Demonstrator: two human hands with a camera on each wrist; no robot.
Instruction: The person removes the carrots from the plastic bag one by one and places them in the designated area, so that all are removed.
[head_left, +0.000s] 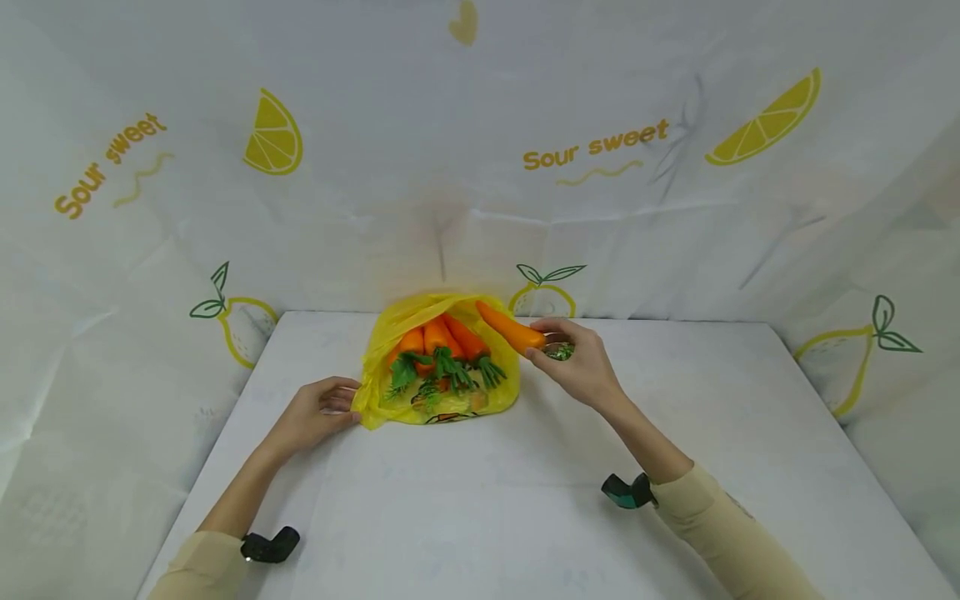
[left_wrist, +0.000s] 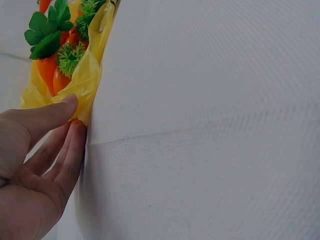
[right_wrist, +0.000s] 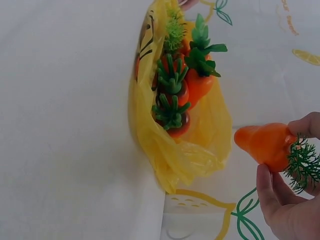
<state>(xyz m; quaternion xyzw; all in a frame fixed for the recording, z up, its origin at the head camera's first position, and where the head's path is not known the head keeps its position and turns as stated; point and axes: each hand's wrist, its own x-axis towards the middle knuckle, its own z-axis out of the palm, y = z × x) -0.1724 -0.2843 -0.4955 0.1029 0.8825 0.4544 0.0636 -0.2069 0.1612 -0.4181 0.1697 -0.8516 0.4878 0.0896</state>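
A yellow plastic bag (head_left: pixel 502 396) lies on the table with its mouth spread open, several orange carrots (head_left: pixel 435 337) with green tops inside. My left hand (head_left: pixel 315 412) pinches the bag's left edge between thumb and fingers; the left wrist view shows the thumb (left_wrist: pixel 70 102) on the yellow film. My right hand (head_left: pixel 581 362) holds one more carrot (head_left: pixel 513 329) by its thick leafy end. That carrot's tip points left over the bag's right rim in the head view. In the right wrist view the held carrot (right_wrist: pixel 267 145) is beside the bag, its feathery green top (right_wrist: pixel 305 162) against the palm.
The white table (head_left: pixel 465 508) stretches in front of the bag and to both sides. Close behind it hangs a white curtain (head_left: pixel 420 167) printed with lemons and lettering. A dark wrist camera (head_left: pixel 270 546) sits on my left wrist, another (head_left: pixel 628 492) on my right.
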